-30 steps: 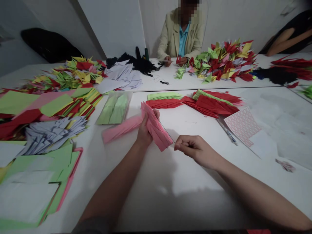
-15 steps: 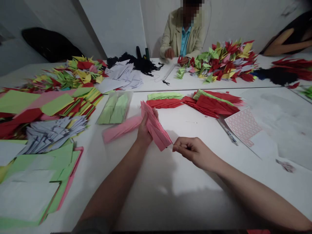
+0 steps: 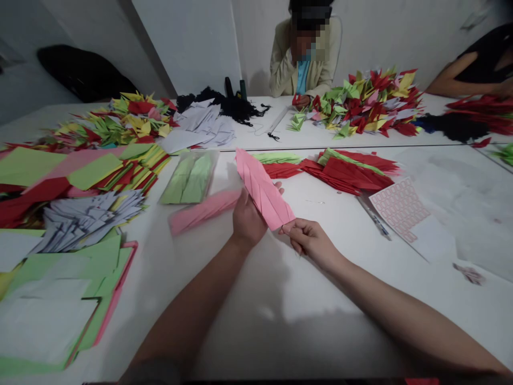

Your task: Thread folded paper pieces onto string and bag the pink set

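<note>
A fanned stack of pink folded papers (image 3: 265,188) is held slanting above the white table, its near end toward me. My left hand (image 3: 249,220) supports it from beneath and the left side, thumb along the edge and fingertips showing past the far side. At the near right corner, my right hand (image 3: 308,239) pinches the stack between thumb and fingers. Just left of my left hand lies another pink folded bundle in clear wrapping (image 3: 204,211). A wrapped green bundle (image 3: 188,177) rests beyond it.
Red folded bundles (image 3: 348,174) with green ones lie ahead. A pen (image 3: 377,219) and a sticker sheet (image 3: 401,208) are to the right. Coloured paper stacks (image 3: 60,299) fill the left. Across the table, a person (image 3: 280,69) sits beside a heap of folded paper shapes (image 3: 372,101).
The pink stack has turned its broad face more toward me and shifted slightly right. My right hand has come up to its near corner. The person opposite has raised one hand to the head.
</note>
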`<state>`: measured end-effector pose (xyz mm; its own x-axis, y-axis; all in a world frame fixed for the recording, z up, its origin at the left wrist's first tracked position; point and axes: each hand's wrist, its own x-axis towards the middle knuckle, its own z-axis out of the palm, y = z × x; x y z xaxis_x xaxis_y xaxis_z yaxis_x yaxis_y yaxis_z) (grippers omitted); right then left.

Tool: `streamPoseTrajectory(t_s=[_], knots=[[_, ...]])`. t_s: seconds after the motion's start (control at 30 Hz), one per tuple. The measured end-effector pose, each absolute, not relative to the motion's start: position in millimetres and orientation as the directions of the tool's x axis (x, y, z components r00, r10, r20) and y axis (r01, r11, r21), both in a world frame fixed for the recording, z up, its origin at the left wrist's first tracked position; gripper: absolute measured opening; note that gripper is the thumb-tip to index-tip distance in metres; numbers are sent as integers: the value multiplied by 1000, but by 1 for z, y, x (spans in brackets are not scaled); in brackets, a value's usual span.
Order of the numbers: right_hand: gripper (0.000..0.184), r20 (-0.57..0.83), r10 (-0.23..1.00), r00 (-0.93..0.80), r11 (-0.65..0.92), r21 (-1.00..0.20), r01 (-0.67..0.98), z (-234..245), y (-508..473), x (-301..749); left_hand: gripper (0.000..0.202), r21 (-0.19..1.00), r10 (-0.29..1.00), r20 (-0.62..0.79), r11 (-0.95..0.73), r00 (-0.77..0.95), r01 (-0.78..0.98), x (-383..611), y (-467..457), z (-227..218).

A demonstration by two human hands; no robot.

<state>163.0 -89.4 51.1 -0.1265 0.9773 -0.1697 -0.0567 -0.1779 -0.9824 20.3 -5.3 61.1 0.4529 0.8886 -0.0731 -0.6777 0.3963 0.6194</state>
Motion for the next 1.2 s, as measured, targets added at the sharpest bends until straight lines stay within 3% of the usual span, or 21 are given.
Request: streamPoseTrajectory(t_s=[0.1,0.23,0.4,0.5,0.6,0.67,0.77,0.87,0.97,1.07,1.2], knots=[[27,-185,970,-159,-212,-962,-172,47,-88,164,60,691,841,12,383,540,-613,23,-14,61],[27,-248,934,-256,-329,-878,-349,39,-88,162,65,691,823,49,381,566,-614,25,-19,57],[26,-292,905,-310,-401,-829,-389,37,-86,160,45,716,883,6,324,470,-618,28,-20,52],[28,-244,937,-249,-294,-937,-188,37,-87,161,40,757,932,-47,268,360,-595,30,-17,49],[26,-11,994,-111,15,-973,231,37,-90,163,49,852,971,-37,155,237,-501,31,-14,45],[22,228,970,-79,237,-831,503,35,-94,164,57,908,982,-2,80,187,-412,31,-13,41],[19,499,847,-181,442,-474,761,31,-96,164,65,948,986,48,4,157,-318,33,-14,38],[17,609,718,-336,516,-142,845,27,-95,165,74,962,986,89,-48,143,-268,36,-15,38],[20,617,646,-450,558,21,829,26,-94,167,79,963,981,119,-75,156,-258,38,-18,43],[27,581,665,-469,555,34,831,27,-95,169,77,956,971,149,-92,188,-280,38,-23,50],[29,519,748,-413,508,-48,860,30,-97,168,65,949,966,164,-99,199,-299,39,-30,56]])
